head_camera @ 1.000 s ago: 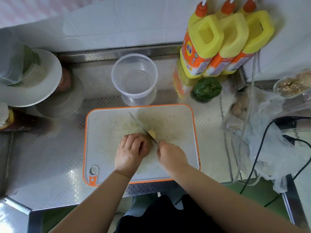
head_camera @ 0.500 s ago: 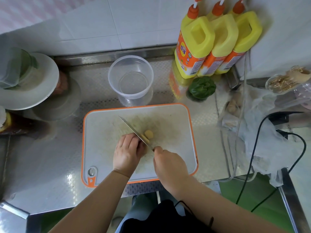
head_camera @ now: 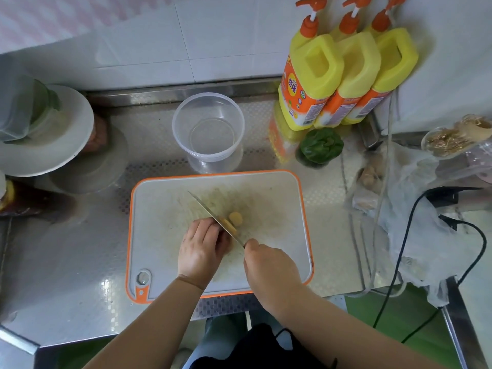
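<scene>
Now knife (head_camera: 213,214) by slice (head_camera: 236,218) — tub (head_camera: 186,145) behind board (head_camera: 159,222); pepper (head_camera: 320,146) R.

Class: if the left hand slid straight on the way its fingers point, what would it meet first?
Likely the knife blade, lying just past the left hand; the yellow slice sits beyond it.

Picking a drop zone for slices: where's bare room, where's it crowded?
Free: steel counter left of the cutting board, in front of the plate; the board's right end, beyond the knife. Crowded: right of the board, with bottles, green pepper, plastic bag; the clear tub sits close behind the board.
</scene>
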{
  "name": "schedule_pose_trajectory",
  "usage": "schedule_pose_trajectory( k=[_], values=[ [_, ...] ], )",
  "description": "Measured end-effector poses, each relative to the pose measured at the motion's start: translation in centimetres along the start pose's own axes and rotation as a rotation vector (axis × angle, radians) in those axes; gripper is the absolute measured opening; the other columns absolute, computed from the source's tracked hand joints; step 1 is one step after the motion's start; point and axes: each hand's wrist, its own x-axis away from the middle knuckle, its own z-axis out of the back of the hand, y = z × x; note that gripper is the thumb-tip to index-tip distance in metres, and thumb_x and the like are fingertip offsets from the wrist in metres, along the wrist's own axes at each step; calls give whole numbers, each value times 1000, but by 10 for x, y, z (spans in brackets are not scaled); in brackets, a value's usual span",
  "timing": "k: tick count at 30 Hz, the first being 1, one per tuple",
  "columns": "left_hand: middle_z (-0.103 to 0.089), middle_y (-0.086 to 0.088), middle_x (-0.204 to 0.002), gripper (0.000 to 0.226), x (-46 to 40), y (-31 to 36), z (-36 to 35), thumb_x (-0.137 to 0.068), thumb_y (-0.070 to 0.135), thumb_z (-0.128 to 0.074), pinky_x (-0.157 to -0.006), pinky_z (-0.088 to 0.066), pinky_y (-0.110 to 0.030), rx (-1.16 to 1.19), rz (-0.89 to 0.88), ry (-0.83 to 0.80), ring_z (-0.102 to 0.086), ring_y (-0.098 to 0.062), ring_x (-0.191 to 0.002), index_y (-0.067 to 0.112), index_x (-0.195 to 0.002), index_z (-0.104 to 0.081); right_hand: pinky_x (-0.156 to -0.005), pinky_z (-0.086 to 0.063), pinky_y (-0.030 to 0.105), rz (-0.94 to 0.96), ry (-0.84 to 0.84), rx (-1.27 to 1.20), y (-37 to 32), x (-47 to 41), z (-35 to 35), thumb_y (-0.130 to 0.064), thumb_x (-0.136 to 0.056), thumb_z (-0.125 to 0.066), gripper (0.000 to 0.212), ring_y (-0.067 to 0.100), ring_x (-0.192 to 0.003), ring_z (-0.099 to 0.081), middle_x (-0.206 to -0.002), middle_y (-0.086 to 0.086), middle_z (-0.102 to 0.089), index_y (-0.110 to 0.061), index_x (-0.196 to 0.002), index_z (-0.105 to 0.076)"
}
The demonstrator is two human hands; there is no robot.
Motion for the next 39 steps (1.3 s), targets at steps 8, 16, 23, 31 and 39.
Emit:
schedule_pose_trajectory(
  k=[8,16,23,31,39],
  values=[
    [-65,-10,-89,13,-1,-1,-1,-91,18,-63,-67,-53,-37,-10,-1,1,-54,-25,-87,6,-90,-61,-62,-36,24,-6,-49,15,-3,-5,3,-16,-100,-42,14,18,-75,-57,-93,2,-62,-13,-112,-48],
    [-65,-8,-89,16,-1,-1,-3,-95,22,-62,-68,-53,-38,-2,14,16,-56,-26,-87,7,-88,-62,-73,-48,27,-14,-103,47,-6,-21,1,-13,-98,-46,14,21,-91,-64,-98,3,-63,-11,-112,-49],
    [-65,-8,-91,14,-1,-1,-3,-94,22,-64,-68,-54,-39,-8,13,7,-57,-26,-87,9,-90,-61,-72,-46,26,-26,-102,48,-6,-24,-3,-13,-98,-47,13,21,-91,-65,-98,4,-64,-10,-110,-50],
    [-66,-9,-90,13,-1,-3,-4,-89,16,-71,-69,-53,-39,-28,24,3,-58,-27,-86,6,-87,-64,-70,-46,24,-17,-79,41,0,-23,-12,-15,-98,-48,21,20,-90,-65,-99,4,-65,-10,-119,-48],
    [-67,-7,-92,28,-4,1,1,-99,21,-54,-68,-52,-35,-39,31,-6,-56,-24,-82,6,-80,-68,-69,-44,34,-105,-159,-37,9,-59,-30,-12,-98,-45,16,30,-91,-62,-99,11,-65,-8,-111,-52]
  ],
)
